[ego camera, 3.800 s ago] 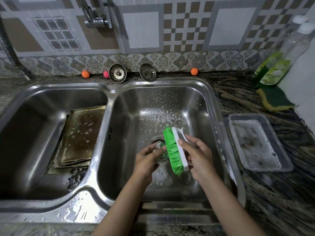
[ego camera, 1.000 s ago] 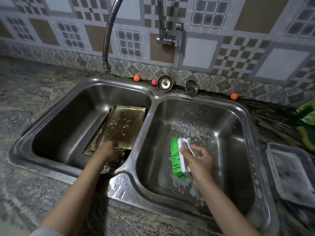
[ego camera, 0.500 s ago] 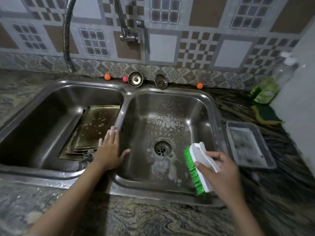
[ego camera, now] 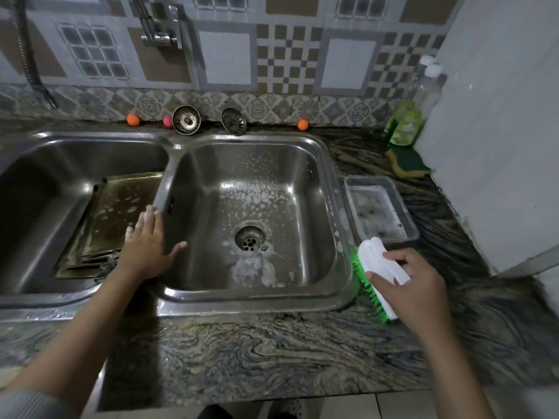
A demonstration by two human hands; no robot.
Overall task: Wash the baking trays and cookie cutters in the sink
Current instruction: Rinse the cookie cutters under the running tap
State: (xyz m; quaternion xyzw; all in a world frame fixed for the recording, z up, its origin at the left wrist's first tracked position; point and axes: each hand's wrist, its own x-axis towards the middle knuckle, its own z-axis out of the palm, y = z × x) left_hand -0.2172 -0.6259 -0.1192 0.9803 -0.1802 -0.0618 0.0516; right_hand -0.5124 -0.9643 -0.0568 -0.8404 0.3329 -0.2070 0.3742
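Left hand (ego camera: 149, 251) lies flat with fingers spread on the divider between the basins, holding nothing. Just beyond its fingertips, in the left basin, I see the baking trays (ego camera: 116, 220) stacked, long axis running away from me, with cookie cutters (ego camera: 106, 264) at their near edge. So my left is the nearer hand. Right hand (ego camera: 408, 285) grips the scrub brush (ego camera: 375, 276); half a second ago it hung over the right basin, now it is past the rim, by the soapy plastic tray (ego camera: 406, 216).
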